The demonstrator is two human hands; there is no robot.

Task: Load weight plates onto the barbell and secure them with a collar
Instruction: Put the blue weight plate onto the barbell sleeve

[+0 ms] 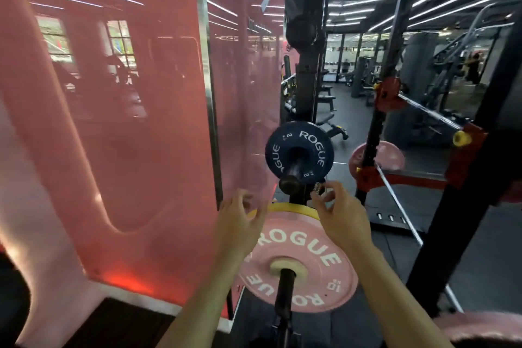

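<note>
A small dark blue ROGUE plate (300,153) sits on an upper storage peg (289,182) of the rack. Below it a pink ROGUE plate (299,260) hangs on a lower black peg (284,291), with a yellow plate (293,208) just behind it. My left hand (240,223) hovers with fingers spread at the top left rim of the pink plate, close to the yellow one. My right hand (339,215) is beside the upper peg's end, its fingertips pinching a small dark object (317,188) that is too blurred to identify.
A pink glossy wall panel (113,121) fills the left. A black rack upright (308,65) rises behind the plates. To the right stands a squat rack with red brackets (389,94), a barbell (429,110), and another pink plate (387,158). Black rubber floor lies below.
</note>
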